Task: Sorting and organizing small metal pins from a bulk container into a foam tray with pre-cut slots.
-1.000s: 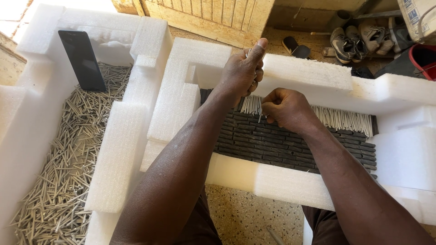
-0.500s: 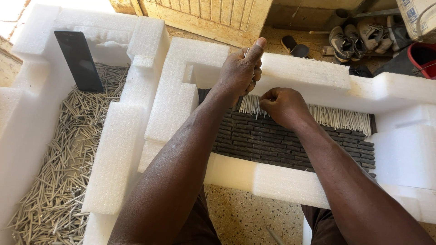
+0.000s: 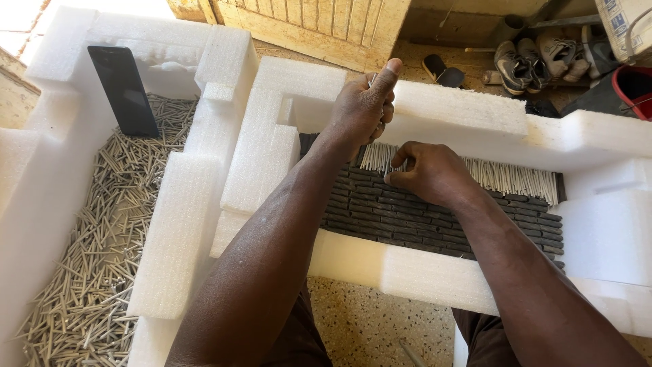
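Many thin pale sticks [image 3: 475, 173] stand upright in a row.

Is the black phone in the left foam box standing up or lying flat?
Standing up: the black phone leans against the white foam wall, its lower end among loose sticks.

A dark, blank phone [image 3: 125, 90] leans upright against the left white foam tray [image 3: 41, 170]'s back wall.
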